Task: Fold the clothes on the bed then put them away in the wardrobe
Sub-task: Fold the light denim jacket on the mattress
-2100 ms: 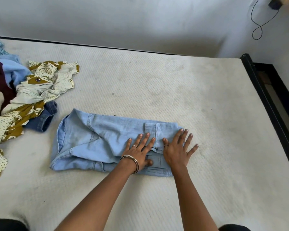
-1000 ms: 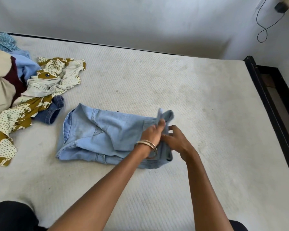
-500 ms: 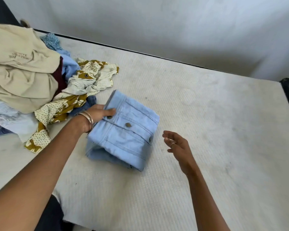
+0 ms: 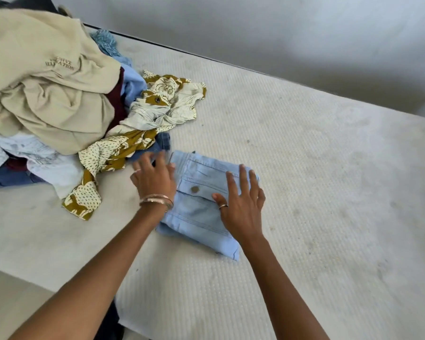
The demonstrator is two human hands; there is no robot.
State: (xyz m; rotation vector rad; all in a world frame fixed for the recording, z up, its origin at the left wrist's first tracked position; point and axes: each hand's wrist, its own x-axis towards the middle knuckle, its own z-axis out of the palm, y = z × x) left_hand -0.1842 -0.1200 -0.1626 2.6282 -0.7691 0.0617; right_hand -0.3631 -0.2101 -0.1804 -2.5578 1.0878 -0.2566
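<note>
A light blue denim garment (image 4: pixel 201 214) lies folded into a compact square on the white mattress (image 4: pixel 317 192), its metal button facing up. My right hand (image 4: pixel 243 204) presses flat on the right half of it, fingers straight. At the square's left edge my left hand (image 4: pixel 155 177), with bangles at the wrist, has its fingers spread; it is slightly blurred. A pile of unfolded clothes (image 4: pixel 49 94) fills the upper left, with a beige top uppermost and a mustard-and-cream patterned garment (image 4: pixel 138 133) spilling toward my left hand.
A dark blue denim piece (image 4: pixel 162 143) pokes out under the patterned garment, just beyond my left hand. A grey wall (image 4: pixel 280 33) runs along the mattress's far edge. The near mattress edge drops to the floor (image 4: pixel 15 303) at lower left.
The denim was folded over from a long strip into a square. My right hand has come down flat onto it, and my left hand has shifted to its left edge.
</note>
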